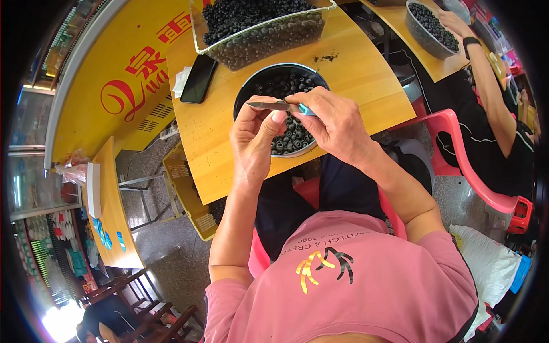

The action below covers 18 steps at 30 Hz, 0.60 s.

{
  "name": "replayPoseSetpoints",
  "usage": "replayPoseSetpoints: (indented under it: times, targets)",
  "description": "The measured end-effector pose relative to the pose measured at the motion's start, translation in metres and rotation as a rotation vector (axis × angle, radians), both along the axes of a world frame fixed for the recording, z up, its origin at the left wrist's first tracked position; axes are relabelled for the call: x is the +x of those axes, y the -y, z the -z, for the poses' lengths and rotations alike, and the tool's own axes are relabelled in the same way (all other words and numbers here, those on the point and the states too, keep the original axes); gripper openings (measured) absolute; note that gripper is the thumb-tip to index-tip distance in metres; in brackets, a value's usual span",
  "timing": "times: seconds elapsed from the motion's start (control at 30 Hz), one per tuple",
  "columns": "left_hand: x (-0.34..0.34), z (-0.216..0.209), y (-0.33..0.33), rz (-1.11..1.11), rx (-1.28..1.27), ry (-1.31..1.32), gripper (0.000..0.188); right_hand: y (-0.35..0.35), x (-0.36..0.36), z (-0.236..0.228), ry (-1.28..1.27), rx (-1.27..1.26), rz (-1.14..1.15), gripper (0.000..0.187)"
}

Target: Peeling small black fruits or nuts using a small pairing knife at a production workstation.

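My right hand (337, 123) grips a small knife (271, 106) with a light blue handle. Its blade points left, across the fingertips of my left hand (251, 137). Those fingers are pinched together at the blade; a small round piece seems to be between them, mostly hidden. Both hands are above a dark round bowl (243, 91) with a pale rim. Inside lie many small black ring-like pieces (294, 137), several with a hole in the middle. Behind the bowl, a clear plastic tub (260, 48) is heaped with similar dark round pieces.
A black phone (198, 79) and white tissue (182, 82) lie left of the bowl on the wooden table (366, 74). Dark crumbs (326, 58) are scattered behind it. A yellow crate (191, 194) stands below left. At right, another person's hand (454, 24) rests by a second filled bowl (426, 40).
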<state>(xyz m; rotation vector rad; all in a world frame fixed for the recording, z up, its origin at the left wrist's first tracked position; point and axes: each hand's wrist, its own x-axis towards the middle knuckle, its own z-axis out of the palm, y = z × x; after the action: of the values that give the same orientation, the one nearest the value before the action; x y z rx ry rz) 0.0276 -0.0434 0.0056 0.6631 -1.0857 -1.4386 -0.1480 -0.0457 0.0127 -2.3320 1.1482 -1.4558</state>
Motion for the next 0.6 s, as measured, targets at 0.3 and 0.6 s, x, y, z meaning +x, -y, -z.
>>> replayPoseSetpoints:
  times: [0.3,0.6]
  targets:
    - [0.050,-0.009,-0.015,-0.158,-0.121,-0.088,0.013,0.007,-0.002,-0.009,0.093,0.173,0.081,0.015]
    - [0.031,-0.002,-0.026,-0.095,-0.114,-0.018,0.014,-0.018,0.026,-0.043,0.445,0.800,-0.326,0.025]
